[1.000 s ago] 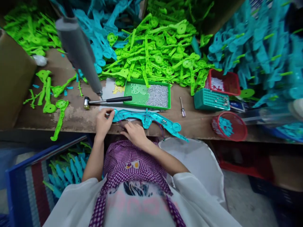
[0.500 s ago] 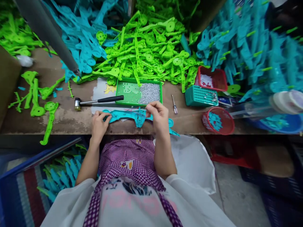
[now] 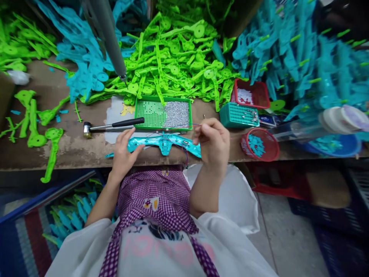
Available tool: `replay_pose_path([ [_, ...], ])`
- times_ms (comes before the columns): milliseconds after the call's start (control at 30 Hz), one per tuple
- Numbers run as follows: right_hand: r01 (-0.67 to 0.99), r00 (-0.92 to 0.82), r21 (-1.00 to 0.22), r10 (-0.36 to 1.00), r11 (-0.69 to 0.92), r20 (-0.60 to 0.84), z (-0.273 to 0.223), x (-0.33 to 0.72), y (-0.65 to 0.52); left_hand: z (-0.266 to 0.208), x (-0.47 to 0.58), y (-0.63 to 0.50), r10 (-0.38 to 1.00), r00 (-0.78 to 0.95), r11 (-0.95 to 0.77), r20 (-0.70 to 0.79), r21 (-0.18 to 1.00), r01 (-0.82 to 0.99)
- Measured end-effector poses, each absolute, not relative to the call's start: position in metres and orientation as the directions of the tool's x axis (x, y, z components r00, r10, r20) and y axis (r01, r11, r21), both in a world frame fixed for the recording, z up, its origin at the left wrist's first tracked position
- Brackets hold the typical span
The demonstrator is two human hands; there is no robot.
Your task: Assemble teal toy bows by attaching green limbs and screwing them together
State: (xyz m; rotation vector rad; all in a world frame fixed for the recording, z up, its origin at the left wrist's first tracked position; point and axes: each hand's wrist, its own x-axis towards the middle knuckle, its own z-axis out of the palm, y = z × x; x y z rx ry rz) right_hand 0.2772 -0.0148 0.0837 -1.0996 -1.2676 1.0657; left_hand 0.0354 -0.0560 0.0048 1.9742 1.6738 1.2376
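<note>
Under the left hand [image 3: 123, 156], the blue part [image 3: 165, 147] looks like smooth, glossy plastic. Beyond the grip, the tray [image 3: 157, 127] is plastic, its bits [image 3: 177, 114] shiny metal. Left of the grip, the hammer [image 3: 115, 124] pairs bright metal with a matt handle; the bench [image 3: 86, 152] is rough, worn wood. Nearer than the grip, the apron [image 3: 157, 184] is matt cloth.

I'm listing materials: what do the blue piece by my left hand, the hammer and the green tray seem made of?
Blue piece: likely glossy moulded plastic, from its even colour and sheen. Hammer: shaft apparently polished metal, judging by its shine; duller black grip perhaps rubber or plastic. Green tray: probably smooth plastic, given its uniform colour.
</note>
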Motion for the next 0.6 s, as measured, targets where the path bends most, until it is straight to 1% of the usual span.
replay_pose_path([
  [33,0.024,0.026,-0.985,0.985,0.170,0.171,0.083,0.281,-0.017,0.006,0.041,-0.050,0.910,0.003,-0.320,0.415,0.695,0.643],
  [133,0.129,-0.112,-0.979,0.983,0.159,0.145,0.080,0.286,-0.018,0.010,0.059,-0.034,0.921,0.094,-0.363,0.377,0.747,0.556],
  [167,0.135,-0.090,-0.979,0.986,0.153,0.142,0.078,0.288,-0.017,0.012,0.063,-0.030,0.921,0.112,-0.371,0.373,0.752,0.545],
  [200,0.119,-0.001,-0.981,0.988,0.152,0.153,0.076,0.292,-0.015,0.014,0.066,-0.027,0.920,0.124,-0.377,0.373,0.750,0.544],
  [233,0.090,0.145,-0.983,0.974,0.162,0.174,0.074,0.297,-0.013,0.015,0.066,-0.024,0.919,0.134,-0.380,0.370,0.746,0.547],
  [300,0.047,0.435,-0.978,0.877,0.205,0.205,0.071,0.310,-0.008,0.016,0.062,-0.022,0.923,0.170,-0.381,0.346,0.748,0.543],
  [333,0.044,0.511,-0.975,0.833,0.219,0.211,0.070,0.317,-0.006,0.016,0.059,-0.022,0.925,0.193,-0.378,0.327,0.758,0.532],
  [367,0.045,0.542,-0.974,0.813,0.224,0.212,0.069,0.324,-0.004,0.015,0.055,-0.022,0.926,0.218,-0.376,0.307,0.772,0.512],
  [467,0.016,0.549,-0.975,0.813,0.222,0.194,0.070,0.338,-0.003,0.011,0.045,-0.024,0.923,0.267,-0.373,0.276,0.813,0.448],
  [533,-0.004,0.553,-0.973,0.811,0.232,0.192,0.069,0.340,-0.007,0.007,0.043,-0.025,0.934,0.257,-0.341,0.248,0.831,0.440],
  [567,-0.003,0.522,-0.973,0.830,0.230,0.195,0.069,0.338,-0.010,0.005,0.044,-0.026,0.945,0.231,-0.314,0.231,0.837,0.448],
  [600,0.009,0.452,-0.976,0.870,0.217,0.197,0.068,0.333,-0.012,0.004,0.047,-0.026,0.958,0.189,-0.281,0.217,0.843,0.458],
])
